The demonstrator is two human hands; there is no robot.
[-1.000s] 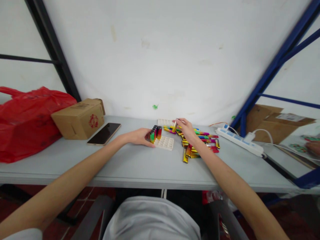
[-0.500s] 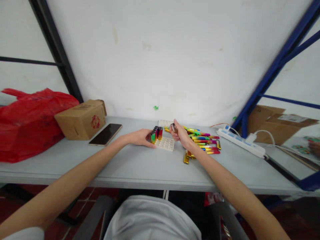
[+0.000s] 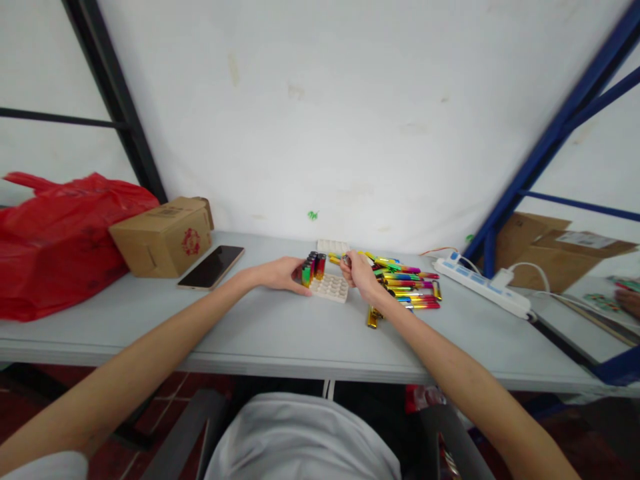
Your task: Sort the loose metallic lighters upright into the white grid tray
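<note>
A white slotted tray (image 3: 331, 288) lies on the grey table (image 3: 280, 333), with several rainbow-coloured lighters (image 3: 312, 267) standing upright in its left rows. My left hand (image 3: 279, 273) rests against the tray's left side, fingers curled round the standing lighters. My right hand (image 3: 361, 275) is closed on one lighter (image 3: 345, 260) and holds it over the tray's right end. A loose pile of the same lighters (image 3: 405, 287) lies just right of that hand.
A black phone (image 3: 211, 267), a cardboard box (image 3: 163, 237) and a red plastic bag (image 3: 60, 233) sit at the left. A white power strip (image 3: 483, 287) with a cable lies at the right. Another white tray (image 3: 333, 245) lies behind. Another person's hand (image 3: 629, 300) shows at far right.
My right hand lifted a lighter from the pile and carried it left and down to the tray's right end. My left hand stayed at the tray.
</note>
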